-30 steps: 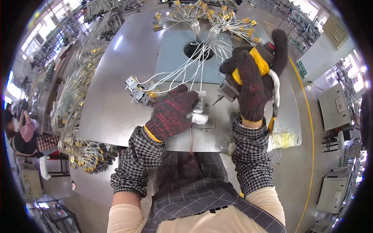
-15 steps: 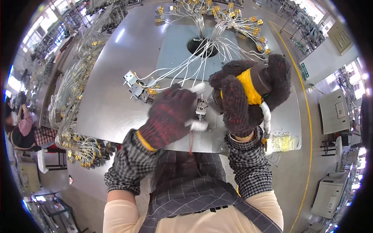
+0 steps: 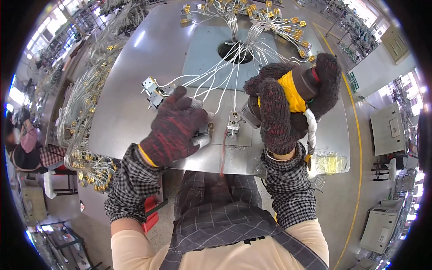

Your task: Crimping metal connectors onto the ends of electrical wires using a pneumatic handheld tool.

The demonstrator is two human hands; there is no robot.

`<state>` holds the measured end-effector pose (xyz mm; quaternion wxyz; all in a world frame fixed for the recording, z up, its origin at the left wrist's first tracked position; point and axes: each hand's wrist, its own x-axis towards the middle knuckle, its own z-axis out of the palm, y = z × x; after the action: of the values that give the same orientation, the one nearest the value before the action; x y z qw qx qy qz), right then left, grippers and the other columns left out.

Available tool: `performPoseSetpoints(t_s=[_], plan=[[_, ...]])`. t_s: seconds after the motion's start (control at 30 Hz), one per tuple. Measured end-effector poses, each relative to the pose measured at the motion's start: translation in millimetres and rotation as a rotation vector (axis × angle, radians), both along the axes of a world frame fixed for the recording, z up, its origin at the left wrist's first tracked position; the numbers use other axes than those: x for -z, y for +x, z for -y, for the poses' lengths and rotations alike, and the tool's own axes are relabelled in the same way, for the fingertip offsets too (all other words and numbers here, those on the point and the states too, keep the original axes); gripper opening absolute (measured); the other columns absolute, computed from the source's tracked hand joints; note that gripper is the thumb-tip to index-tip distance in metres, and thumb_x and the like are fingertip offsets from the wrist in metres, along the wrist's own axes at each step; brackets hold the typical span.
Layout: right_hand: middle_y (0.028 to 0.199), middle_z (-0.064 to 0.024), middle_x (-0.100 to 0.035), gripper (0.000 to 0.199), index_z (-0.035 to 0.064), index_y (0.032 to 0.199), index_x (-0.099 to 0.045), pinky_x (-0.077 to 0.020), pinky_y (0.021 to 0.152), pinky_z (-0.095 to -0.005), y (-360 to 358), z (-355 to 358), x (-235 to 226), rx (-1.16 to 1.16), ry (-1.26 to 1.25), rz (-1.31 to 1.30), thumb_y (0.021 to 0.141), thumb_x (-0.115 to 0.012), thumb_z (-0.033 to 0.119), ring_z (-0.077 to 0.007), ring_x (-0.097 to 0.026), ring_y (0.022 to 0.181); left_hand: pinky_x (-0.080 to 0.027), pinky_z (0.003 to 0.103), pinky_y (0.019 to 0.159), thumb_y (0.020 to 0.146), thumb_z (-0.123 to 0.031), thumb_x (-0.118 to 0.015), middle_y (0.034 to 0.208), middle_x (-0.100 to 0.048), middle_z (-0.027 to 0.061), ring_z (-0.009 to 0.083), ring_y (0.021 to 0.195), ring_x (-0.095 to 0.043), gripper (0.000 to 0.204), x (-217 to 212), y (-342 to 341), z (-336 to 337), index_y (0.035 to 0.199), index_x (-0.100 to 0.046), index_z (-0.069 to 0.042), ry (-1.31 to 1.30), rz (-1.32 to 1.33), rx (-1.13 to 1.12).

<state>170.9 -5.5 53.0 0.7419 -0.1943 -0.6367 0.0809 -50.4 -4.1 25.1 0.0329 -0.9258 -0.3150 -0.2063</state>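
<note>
Left fingers (image 3: 181,112) pinch half-hidden metal part (image 3: 205,130) left of terminal block (image 3: 233,123), right fingers (image 3: 272,105) wrap power screwdriver (image 3: 292,93), best kept square.

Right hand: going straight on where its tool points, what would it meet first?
The right hand would probably meet the small metal block just ahead of the tool; whether they touch is unclear.

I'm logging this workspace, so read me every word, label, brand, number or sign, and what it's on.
None can be read clearly.
Green sign on the pale panel, right: too small.
White label on the grey cabinet, right: too small.
Dark marks on the shirt: partly covered by the apron.
Tool in the right hand: no legible text.
</note>
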Motion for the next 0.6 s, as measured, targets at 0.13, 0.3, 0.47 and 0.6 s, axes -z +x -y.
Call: performPoseSetpoints(t_s=[0.13, 0.3, 0.47, 0.6], plan=[[0.109, -0.0122, -0.059, 0.076, 0.0086, 0.145, -0.033, -0.063, 0.068, -0.0403, 4, 7, -2, 0.062, -0.022, 0.082, 0.082, -0.074, -0.003, -0.0239, -0.068, 0.084, -0.034, 0.048, 0.108, 0.065, -0.031, -0.076, 0.101, -0.067, 0.0091, 0.0289, 0.105, -0.059, 0.057, 21, 1, 5, 0.117, -0.064, -0.011, 0.1, -0.073, -0.02], [0.109, -0.0139, -0.06, 0.076, 0.009, 0.145, -0.033, -0.0633, 0.069, -0.0402, 3, 10, -5, 0.083, -0.042, 0.089, 0.082, -0.074, -0.002, -0.024, -0.068, 0.084, -0.04, 0.048, 0.1, 0.06, -0.025, -0.078, 0.102, -0.066, 0.0098, 0.0302, 0.103, -0.059, 0.062, 16, -14, 0, 0.118, -0.063, -0.012, -0.056, -0.05, 0.005], [0.109, -0.0156, -0.061, 0.076, 0.0093, 0.146, -0.033, -0.0635, 0.07, -0.0401, 3, 9, -2, 0.11, -0.068, 0.105, 0.082, -0.075, -0.001, -0.0241, -0.069, 0.085, -0.048, 0.031, 0.087, 0.074, -0.015, -0.078, 0.101, -0.063, 0.0071, 0.0213, 0.097, -0.06, 0.045, 2, -13, 9, 0.115, -0.06, -0.006, -0.765, 0.42, 0.048], [0.104, -0.0172, -0.063, 0.076, 0.0109, 0.146, -0.032, -0.0631, 0.069, -0.0392, 9, 5, 0, 0.153, -0.052, 0.066, 0.084, -0.072, -0.002, -0.0235, -0.068, 0.082, -0.052, 0.03, 0.087, 0.092, -0.022, -0.065, 0.112, -0.059, 0.0074, 0.0181, 0.103, -0.06, 0.045, -11, -7, 28, 0.129, -0.049, -0.003, -1.288, 1.363, -0.019]])
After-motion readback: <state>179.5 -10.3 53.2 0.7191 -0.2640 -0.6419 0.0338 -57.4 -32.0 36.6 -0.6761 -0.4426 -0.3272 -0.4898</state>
